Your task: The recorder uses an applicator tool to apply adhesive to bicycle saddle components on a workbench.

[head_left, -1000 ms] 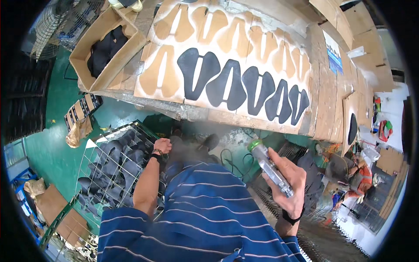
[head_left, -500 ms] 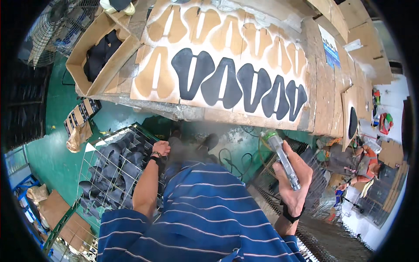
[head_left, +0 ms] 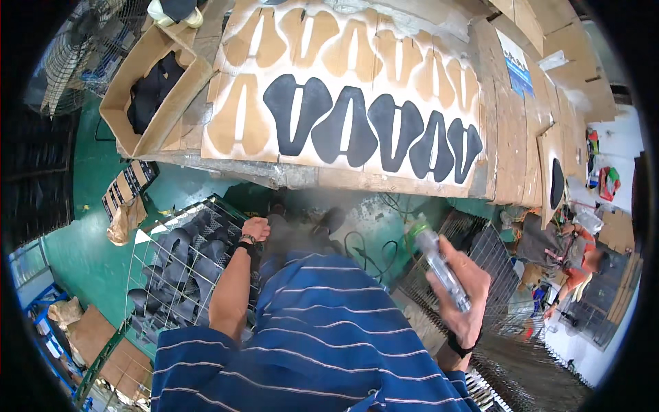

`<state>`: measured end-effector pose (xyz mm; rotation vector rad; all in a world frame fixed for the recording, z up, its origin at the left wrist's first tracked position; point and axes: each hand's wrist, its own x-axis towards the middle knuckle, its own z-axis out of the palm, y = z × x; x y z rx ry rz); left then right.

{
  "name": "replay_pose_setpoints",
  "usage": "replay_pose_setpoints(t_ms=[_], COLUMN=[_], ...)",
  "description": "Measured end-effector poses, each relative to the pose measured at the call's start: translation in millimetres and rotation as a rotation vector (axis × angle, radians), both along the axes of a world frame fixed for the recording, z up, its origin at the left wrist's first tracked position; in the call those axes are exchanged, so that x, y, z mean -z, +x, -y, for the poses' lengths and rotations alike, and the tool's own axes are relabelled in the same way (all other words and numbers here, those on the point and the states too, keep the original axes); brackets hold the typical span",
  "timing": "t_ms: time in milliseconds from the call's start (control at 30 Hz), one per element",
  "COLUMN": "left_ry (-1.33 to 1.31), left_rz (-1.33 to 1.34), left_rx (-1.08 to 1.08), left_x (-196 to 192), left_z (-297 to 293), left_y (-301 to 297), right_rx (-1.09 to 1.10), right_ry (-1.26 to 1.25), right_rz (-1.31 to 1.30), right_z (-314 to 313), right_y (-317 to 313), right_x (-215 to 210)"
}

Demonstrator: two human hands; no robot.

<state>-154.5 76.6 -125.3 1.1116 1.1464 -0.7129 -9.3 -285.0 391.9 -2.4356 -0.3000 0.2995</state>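
Observation:
My right hand (head_left: 461,285) is closed around a silver tube-shaped tool with a green head (head_left: 439,261), held in front of the table's near edge, its green end pointing up and left. The tool is slightly blurred, and I cannot make out its exact kind. Down by my left leg hangs my left hand (head_left: 255,229), fingers curled, with nothing visible in it. Several black two-lobed pads (head_left: 347,129), each with a central slot, lie in a row on a cardboard sheet (head_left: 185,160). White overspray surrounds bare brown outlines of the same shape behind them.
A wire basket of dark moulded pieces (head_left: 175,264) stands beside my left arm. On the table's left is a cardboard box (head_left: 115,113) holding black pieces; a fan (head_left: 68,65) is behind. Wire racks (head_left: 473,240) and a hose (head_left: 371,257) lie right. Another person (head_left: 583,257) is far right.
My right hand and its tool have dipped slightly, and the tool is blurrier. The table has shifted a little up and left in view. My left hand stays by my leg.

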Motion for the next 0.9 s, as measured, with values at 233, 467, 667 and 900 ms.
replay_pose_setpoints(t_ms=[233, 467, 667, 900], left_ry=[0.039, 0.115, 0.035, 0.05], left_rz=[0.016, -0.015, 0.008, 0.006], left_rx=[0.078, 0.08, 0.05, 0.044], left_x=[15, 3, 18, 15], left_z=[-5, 0, -16, -34], left_y=[-6, 3, -2, 2], right_rx=[0.01, 0.056, 0.065, -0.02], right_ry=[0.007, -0.041, 0.01, 0.009], right_rz=[-0.03, 0.001, -0.015, -0.046], right_z=[-1, -12, -26, -61], right_y=[-4, 2, 5, 12], right_x=[-3, -6, -4, -6])
